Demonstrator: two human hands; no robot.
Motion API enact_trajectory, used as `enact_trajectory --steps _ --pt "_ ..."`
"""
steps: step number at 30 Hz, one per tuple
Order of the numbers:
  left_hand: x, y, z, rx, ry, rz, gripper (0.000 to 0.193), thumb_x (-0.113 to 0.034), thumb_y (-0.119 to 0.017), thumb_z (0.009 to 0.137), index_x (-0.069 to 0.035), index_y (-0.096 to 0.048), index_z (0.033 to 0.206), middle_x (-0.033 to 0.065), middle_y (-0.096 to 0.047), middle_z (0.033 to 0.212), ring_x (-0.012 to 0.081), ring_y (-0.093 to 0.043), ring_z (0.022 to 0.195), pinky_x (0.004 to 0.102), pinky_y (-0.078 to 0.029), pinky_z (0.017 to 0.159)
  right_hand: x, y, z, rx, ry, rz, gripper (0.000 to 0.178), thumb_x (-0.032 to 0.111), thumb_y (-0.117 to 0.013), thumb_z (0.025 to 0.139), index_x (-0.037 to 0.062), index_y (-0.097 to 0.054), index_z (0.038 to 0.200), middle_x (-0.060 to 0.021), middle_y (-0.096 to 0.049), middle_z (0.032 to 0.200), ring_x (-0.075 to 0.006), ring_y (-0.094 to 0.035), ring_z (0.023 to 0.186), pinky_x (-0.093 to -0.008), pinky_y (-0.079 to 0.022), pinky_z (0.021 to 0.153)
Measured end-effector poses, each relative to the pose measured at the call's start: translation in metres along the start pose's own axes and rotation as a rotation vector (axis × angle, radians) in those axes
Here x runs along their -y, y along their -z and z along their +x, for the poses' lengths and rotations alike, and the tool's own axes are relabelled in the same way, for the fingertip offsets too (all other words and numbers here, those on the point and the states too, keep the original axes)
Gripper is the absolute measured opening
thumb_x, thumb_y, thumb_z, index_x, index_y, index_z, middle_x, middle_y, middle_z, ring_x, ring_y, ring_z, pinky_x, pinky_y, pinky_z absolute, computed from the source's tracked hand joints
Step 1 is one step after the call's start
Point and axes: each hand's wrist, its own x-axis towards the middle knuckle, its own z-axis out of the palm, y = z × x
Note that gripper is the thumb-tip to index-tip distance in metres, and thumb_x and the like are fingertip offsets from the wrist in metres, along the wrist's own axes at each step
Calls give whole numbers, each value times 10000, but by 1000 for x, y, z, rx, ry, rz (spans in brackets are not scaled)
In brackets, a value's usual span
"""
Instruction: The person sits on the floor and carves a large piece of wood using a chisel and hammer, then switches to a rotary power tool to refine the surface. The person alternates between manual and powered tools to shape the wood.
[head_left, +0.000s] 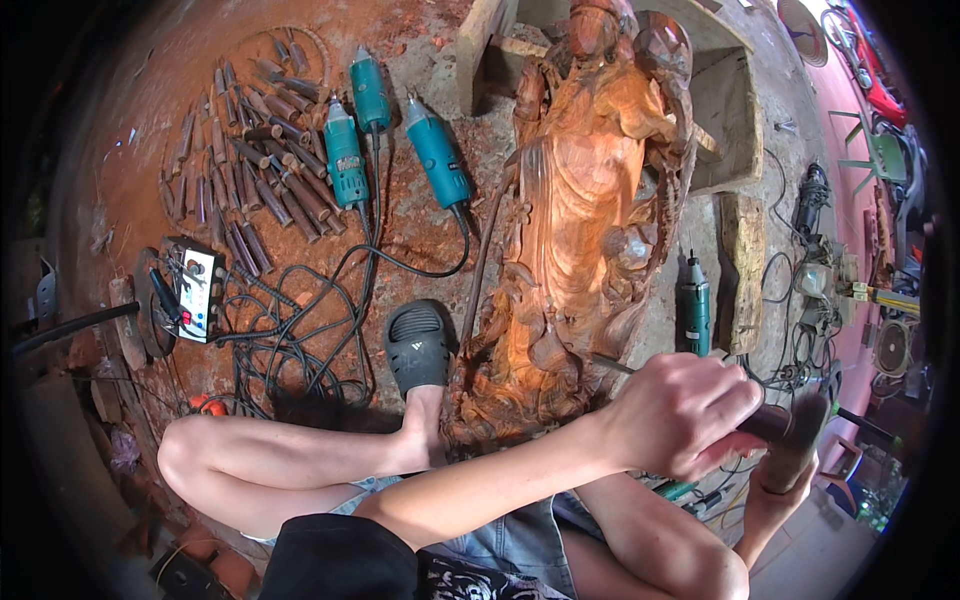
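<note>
Black cloth of a sleeve (340, 560) fills the lower centre, nearest the viewer, beside denim shorts (500, 540) and the bent bare legs (290, 450) of a person seated on the floor. From the sleeve, the left forearm crosses to the right, where the left hand (690, 412) is closed in a fist around a dark-handled chisel (768, 422). Its thin blade points left, to the lower right edge of a large reddish-brown wooden carving (590, 180). This draped figure lies at upper centre, just beyond the person, head end farthest away. At lower right, the right hand (785, 490) is wrapped around what seems to be a wooden mallet (806, 425), blurred and close against the chisel's butt; whether they touch, I cannot tell.

One foot wears a dark clog (417, 345) beside the carving. Farther left are three teal power tools (437, 160), tangled black cables (300, 345), a small control box (197, 295) and a spread of short brown rods (290, 190). Another green tool (693, 308) stands right of the carving, beside a rough timber block (742, 270).
</note>
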Motion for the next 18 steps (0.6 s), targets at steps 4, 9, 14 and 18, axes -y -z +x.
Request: enact_trajectory --steps 4,9,14,18 --pt "3 0 -8 83 -6 35 406 -350 -832 821 -40 -635 994 40 -578 767 205 -604 606 366 -475 496 -21 -9 -19 3 -253 491 615 -55 -731 787 -53 -525 1367 -123 -640 1180 -226 -615 1099 -372 -451 1039" --pt "6 -2 -15 198 -25 107 417 -386 -810 837 -28 -639 966 43 -591 790 198 -609 621 344 -501 514 -7 -33 -39 -15 -312 469 467 -43 -722 747 18 -600 1193 -104 -621 1108 -210 -607 1008 -387 -441 1012" --pt "6 2 -21 280 -6 149 421 -406 -785 856 -19 -648 947 49 -580 758 202 -611 612 331 -505 506 21 -54 -50 42 -349 620 463 -22 -704 745 5 -587 1192 -72 -604 1090 -189 -592 984 -341 -464 958" --pt "8 3 -18 319 -36 180 377 -400 -740 903 -36 -642 913 43 -568 741 197 -612 624 330 -509 522 -3 -60 -60 32 -371 619 506 37 -756 720 -22 -587 1193 -69 -624 1088 -178 -593 1016 -348 -474 953"
